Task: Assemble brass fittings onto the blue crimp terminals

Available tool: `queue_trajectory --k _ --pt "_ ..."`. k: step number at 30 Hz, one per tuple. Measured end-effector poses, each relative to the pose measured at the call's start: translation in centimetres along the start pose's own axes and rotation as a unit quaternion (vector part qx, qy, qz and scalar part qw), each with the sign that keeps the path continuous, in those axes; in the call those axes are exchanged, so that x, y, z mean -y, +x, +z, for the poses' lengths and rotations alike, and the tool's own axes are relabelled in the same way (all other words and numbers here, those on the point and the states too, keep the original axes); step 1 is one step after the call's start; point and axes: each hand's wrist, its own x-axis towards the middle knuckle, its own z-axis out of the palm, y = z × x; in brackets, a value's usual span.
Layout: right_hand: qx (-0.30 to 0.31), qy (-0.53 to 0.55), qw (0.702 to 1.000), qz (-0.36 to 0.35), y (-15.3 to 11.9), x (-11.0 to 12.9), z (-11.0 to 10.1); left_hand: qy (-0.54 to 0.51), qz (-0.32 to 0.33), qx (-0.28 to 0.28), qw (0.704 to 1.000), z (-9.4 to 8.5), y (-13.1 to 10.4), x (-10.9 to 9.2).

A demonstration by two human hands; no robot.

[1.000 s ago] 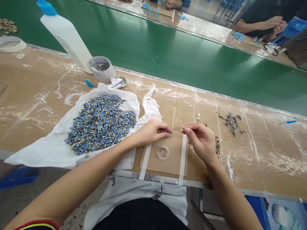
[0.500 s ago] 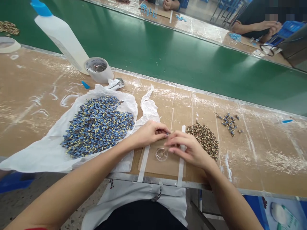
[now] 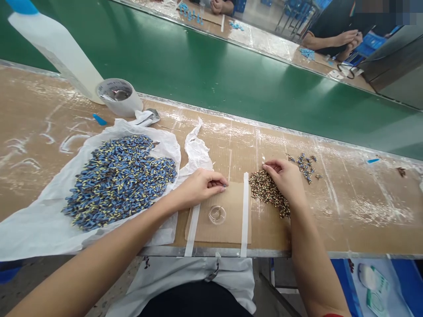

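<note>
My left hand (image 3: 201, 187) is closed in a pinch above the cardboard pad (image 3: 231, 229), with a tiny bluish piece at its fingertips. To its left, many blue and yellow pieces (image 3: 122, 180) are heaped on white paper (image 3: 42, 220). My right hand (image 3: 284, 176) reaches to the heap of small gold and dark pieces (image 3: 264, 187), its thumb and fingers together at the heap's upper edge; what they hold is too small to make out. A small clear round dish (image 3: 217, 215) rests on the pad between two white tape strips.
A white bottle (image 3: 62, 53) and a tape roll (image 3: 120, 97) stand at the back left. Small blue-dark pieces (image 3: 306, 167) lie right of my right hand. Beyond the green belt (image 3: 205, 66), other people's hands (image 3: 348, 38) are at another table.
My right hand has moved right, from beside my left hand to the gold and dark heap. My left hand keeps its pinch over the pad. The whole view has shifted slightly.
</note>
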Motion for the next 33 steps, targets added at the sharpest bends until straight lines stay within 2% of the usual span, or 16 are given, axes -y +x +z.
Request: queue_trajectory --k 6,9,12,15,17,19,22,24,29,33 --pt "-0.004 -0.056 0.998 -0.033 -0.5 0.9 0.3 -0.003 -0.015 0.004 1.0 0.0 0.0 -0.2" --pt "-0.012 -0.045 0.999 -0.023 -0.5 1.2 0.2 -0.009 -0.019 0.001 1.0 0.0 0.0 -0.1" --pt "-0.042 0.027 0.999 0.011 -0.5 1.5 0.1 -0.012 -0.019 -0.007 1.0 0.1 0.0 0.0" --pt "-0.046 0.153 0.987 0.033 -0.8 2.4 0.2 -0.019 -0.028 -0.022 0.999 0.1 -0.1 0.1" --pt "-0.025 0.236 0.971 0.032 -1.2 3.3 0.4 -0.02 -0.034 -0.033 0.999 0.1 -0.1 0.0" --pt "0.022 0.297 0.954 0.028 -1.6 4.3 0.8 -0.004 -0.035 -0.047 0.998 0.0 -0.1 -0.1" --pt "0.103 0.343 0.933 0.023 -2.3 5.6 1.6 0.038 -0.025 -0.066 0.997 -0.2 -0.2 -0.4" --pt "0.133 0.359 0.924 0.019 -2.8 6.3 2.1 0.062 -0.008 -0.073 0.995 -0.1 -0.1 -0.4" --pt "0.152 0.394 0.906 0.006 -3.7 7.4 3.4 0.106 0.051 -0.078 0.99 0.4 -0.1 -0.1" --pt "0.145 0.382 0.913 -0.01 -4.1 7.6 4.0 0.116 0.058 -0.071 0.989 0.5 0.0 -0.1"
